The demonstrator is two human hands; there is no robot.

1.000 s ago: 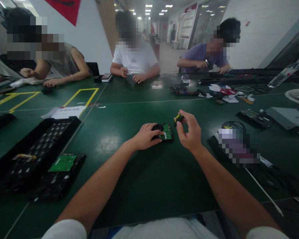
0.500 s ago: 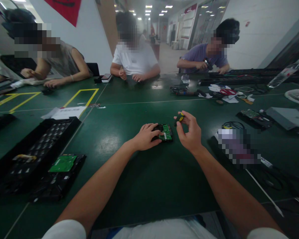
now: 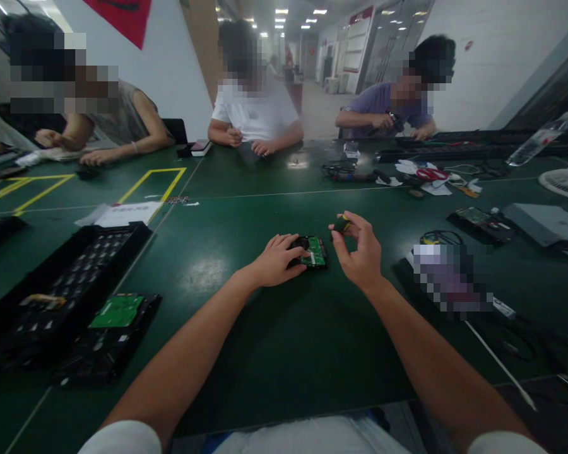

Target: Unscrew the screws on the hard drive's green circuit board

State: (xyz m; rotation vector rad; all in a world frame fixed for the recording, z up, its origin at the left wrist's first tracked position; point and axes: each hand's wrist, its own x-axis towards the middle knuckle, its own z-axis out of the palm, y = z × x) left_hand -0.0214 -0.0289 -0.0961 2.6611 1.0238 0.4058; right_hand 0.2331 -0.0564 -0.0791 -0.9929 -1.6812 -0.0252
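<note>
My left hand (image 3: pixel 280 261) holds a hard drive (image 3: pixel 316 253) down on the green table, its fingers over the left part and the thumb along the near edge. The drive lies with its green circuit board up. Just to the right, my right hand (image 3: pixel 360 251) pinches the black-and-yellow handle of a screwdriver (image 3: pixel 341 224) between thumb and fingertips. The handle is tilted, and its shaft and tip cannot be made out. A second drive with a green board (image 3: pixel 118 311) sits in a black tray at the left.
A long black slotted case (image 3: pixel 82 271) lies at the left. To the right are a pixelated object (image 3: pixel 447 280) with cables, another drive (image 3: pixel 483 225) and a grey box (image 3: pixel 546 224). Several people sit across the table (image 3: pixel 246 208). A plastic bottle (image 3: pixel 542 140) lies far right.
The screwdriver handle has turned a little in my right fingers, its yellow stripes showing differently. My left hand and the hard drive stay in place. The view has shifted very slightly.
</note>
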